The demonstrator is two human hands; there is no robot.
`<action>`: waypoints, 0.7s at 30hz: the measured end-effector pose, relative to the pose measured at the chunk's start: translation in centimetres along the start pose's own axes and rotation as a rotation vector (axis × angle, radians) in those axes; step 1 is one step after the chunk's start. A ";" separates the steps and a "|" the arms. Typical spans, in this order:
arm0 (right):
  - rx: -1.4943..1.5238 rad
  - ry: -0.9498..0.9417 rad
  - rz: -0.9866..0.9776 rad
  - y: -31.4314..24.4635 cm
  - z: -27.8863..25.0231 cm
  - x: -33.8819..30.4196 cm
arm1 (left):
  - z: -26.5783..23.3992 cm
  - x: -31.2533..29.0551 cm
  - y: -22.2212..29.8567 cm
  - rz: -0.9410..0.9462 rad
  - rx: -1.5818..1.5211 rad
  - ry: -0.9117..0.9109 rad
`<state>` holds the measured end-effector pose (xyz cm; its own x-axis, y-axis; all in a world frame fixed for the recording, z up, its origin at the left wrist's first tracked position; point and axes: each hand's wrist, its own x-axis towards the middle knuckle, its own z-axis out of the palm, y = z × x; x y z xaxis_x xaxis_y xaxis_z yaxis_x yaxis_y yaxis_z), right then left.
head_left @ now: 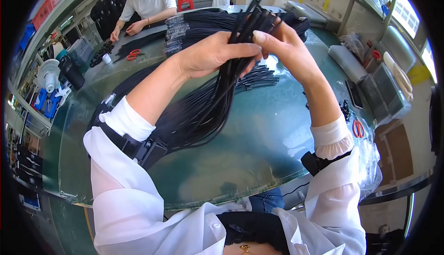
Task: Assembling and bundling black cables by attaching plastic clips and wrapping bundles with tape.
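Observation:
A thick bundle of thin black cables (225,88) is raised above the green tabletop, its upper ends fanning out past my fingers. My left hand (208,54) is closed round the bundle from the left. From the right, my right hand (289,47) also grips it near the upper ends, thumb pressed in front; its other fingers are partly hidden behind the cables. The lower lengths curve down leftward and drape over the table by my left forearm. Beyond my hands, more loose black cable ends (259,78) lie on the table.
Wrapped black cable bundles (203,26) are piled at the far side. A co-worker (150,5) handles dark pieces at far left, near red-handled scissors (134,55). At right are a phone (354,94), more red-handled scissors (358,128), and clear plastic (370,167). A fan (47,74) stands left.

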<state>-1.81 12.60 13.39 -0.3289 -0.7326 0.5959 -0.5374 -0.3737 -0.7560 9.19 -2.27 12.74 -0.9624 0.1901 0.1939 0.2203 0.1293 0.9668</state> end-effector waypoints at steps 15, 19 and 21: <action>-0.228 -0.020 -0.022 -3.4 2.0 1.8 | 2.1 -2.7 -1.0 0.194 -0.227 0.108; -0.292 0.096 -0.269 -3.4 1.5 5.1 | 0.8 -6.7 -2.8 0.168 -0.057 0.147; -0.315 0.172 -0.380 -4.1 0.9 6.8 | 0.1 -10.0 -4.6 -0.171 0.140 0.199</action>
<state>-1.11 8.67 20.30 -0.1740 -0.4644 0.8684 -0.8427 -0.3861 -0.3753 17.79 -4.70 6.35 -0.9967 -0.0384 0.0721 0.0586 0.2788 0.9586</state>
